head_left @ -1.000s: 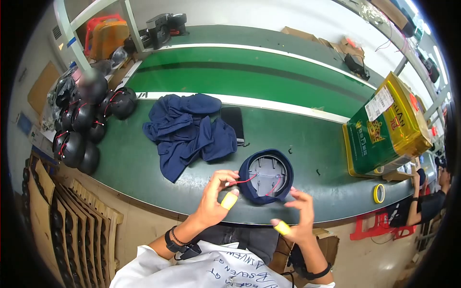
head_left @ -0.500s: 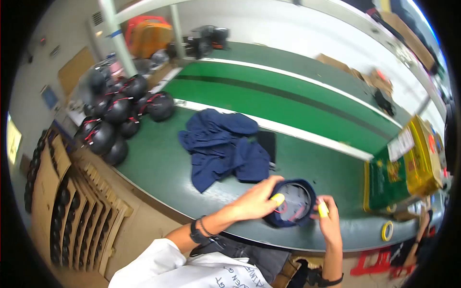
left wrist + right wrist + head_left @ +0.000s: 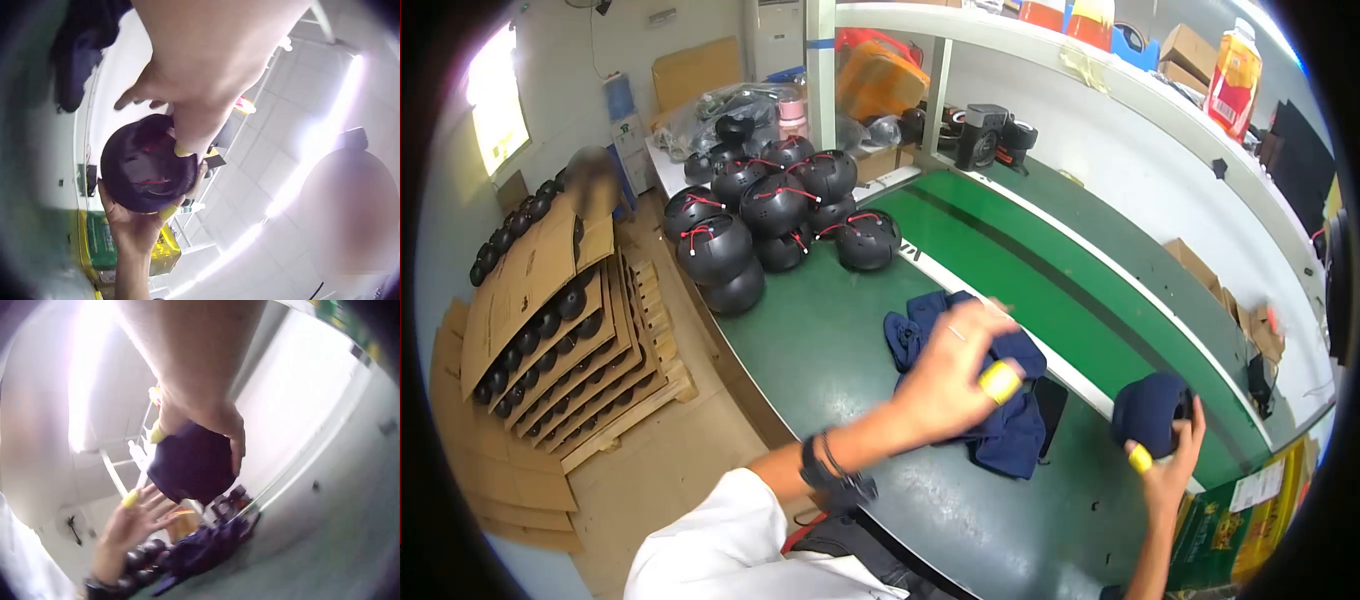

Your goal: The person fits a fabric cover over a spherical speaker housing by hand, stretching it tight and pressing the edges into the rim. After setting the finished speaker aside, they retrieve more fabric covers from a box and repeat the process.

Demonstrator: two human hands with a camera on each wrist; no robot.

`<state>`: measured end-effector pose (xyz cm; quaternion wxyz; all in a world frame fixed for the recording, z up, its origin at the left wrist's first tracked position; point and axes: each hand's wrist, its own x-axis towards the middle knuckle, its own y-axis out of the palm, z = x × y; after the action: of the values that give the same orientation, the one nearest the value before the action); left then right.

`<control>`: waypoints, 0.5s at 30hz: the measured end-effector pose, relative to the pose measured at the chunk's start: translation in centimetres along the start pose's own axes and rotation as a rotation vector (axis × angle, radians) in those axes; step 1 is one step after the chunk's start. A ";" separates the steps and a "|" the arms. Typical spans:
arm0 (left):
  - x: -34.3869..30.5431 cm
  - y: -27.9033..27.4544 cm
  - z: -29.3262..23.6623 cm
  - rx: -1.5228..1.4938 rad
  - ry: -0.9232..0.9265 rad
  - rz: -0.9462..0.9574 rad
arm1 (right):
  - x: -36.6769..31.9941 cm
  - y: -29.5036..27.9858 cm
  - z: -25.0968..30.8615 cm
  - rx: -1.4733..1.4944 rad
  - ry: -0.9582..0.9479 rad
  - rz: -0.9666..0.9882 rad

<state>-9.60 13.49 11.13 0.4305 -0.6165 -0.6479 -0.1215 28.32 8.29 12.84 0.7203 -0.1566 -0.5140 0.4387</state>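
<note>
My right hand grips a round shell covered in navy cloth, thumb on one side and fingers round the other. It is held up over the right part of the bench. In the left wrist view the shell's dark hollow shows red wires inside. My left hand, away from the shell, has its fingers extended and holds nothing. It overlaps a pile of navy cloth covers in the head view. Yellow tape wraps both thumbs. A flat black object lies beside the pile.
Several black half-round shells with red wires are heaped at the bench's left end. Cardboard layers holding black shells stand on a pallet at left. A green and yellow tin stands at right, under an overhead shelf.
My right hand has lifted the covered shell off the bench. The left hand, earlier at the shell, has come away from it. The head view has swung left toward the black shells.
</note>
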 end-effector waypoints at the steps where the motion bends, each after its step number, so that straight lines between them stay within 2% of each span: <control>1: 1.1 -1.8 3.5 0.186 -0.011 -0.060 | 2.1 1.3 -1.9 -0.077 -0.002 -0.019; 2: 1.8 -3.2 7.4 0.373 -0.022 -0.123 | 4.2 3.0 -5.1 -0.139 -0.016 -0.034; 4: 2.0 -5.5 14.6 0.592 -0.276 -0.178 | 7.7 5.9 -10.6 -0.147 0.039 -0.007; 6: 1.7 -7.9 20.3 0.752 -0.415 -0.171 | 10.2 9.0 -14.3 -0.197 0.112 -0.004; 8: 2.2 -9.5 21.6 0.667 -0.593 -0.054 | 11.1 11.8 -16.5 -0.204 0.239 0.044; 10: 2.6 -10.4 22.9 0.635 -0.614 -0.015 | 10.5 14.2 -18.0 -0.285 0.158 -0.018; 12: 2.6 -10.4 22.6 0.578 -0.600 -0.048 | 10.1 13.7 -15.0 -0.278 0.173 -0.088; 14: 1.8 -9.9 20.1 0.585 -0.535 -0.093 | 9.3 12.2 -11.1 -0.287 0.190 -0.169; 15: 1.1 -9.8 19.5 0.379 -0.541 -0.084 | 8.4 11.2 -9.4 -0.179 0.060 -0.172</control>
<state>-26.23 25.60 3.91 0.3442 -0.5081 -0.7749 0.1516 32.01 23.40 6.30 0.7534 -0.1889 -0.5408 0.3227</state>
